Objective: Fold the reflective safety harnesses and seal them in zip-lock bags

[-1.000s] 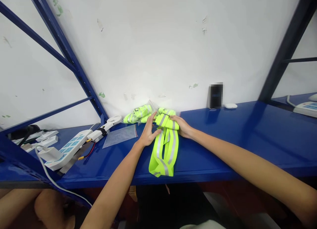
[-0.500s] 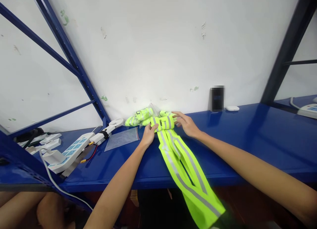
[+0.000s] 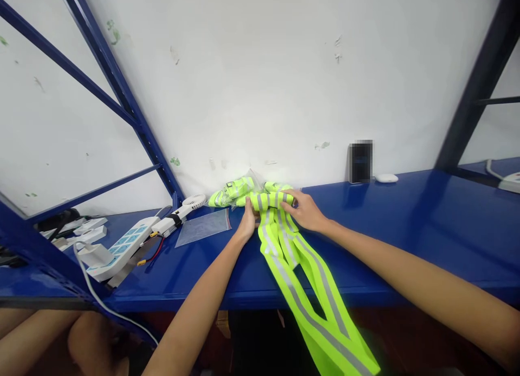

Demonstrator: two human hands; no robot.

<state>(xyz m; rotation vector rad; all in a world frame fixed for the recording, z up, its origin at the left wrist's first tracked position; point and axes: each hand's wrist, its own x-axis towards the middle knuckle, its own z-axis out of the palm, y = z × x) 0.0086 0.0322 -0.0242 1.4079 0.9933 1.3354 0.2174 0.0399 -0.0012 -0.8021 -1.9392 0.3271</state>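
A neon yellow reflective vest (image 3: 303,281) with grey stripes lies on the blue table, its far end rolled into a thick bundle and its long near end hanging over the front edge. My left hand (image 3: 247,222) is closed on the left end of the roll, thumb up against it. On the right end, my right hand (image 3: 304,209) pinches the roll between thumb and fingers. Just behind the roll sit more folded neon vests in clear plastic (image 3: 233,192). To the left lies a flat, clear zip bag (image 3: 203,228).
On the left are a white power strip (image 3: 124,247), a small white fan (image 3: 195,201) and a red-black cable with yellow connectors (image 3: 156,251). A dark blurred box (image 3: 361,162) and a white earbud case (image 3: 386,178) stand at the back right. Blue posts frame the left.
The far end of the vest has been turned over into the roll. My right hand has closed onto the roll's right end, where its fingers were more spread before. The view has shifted slightly.
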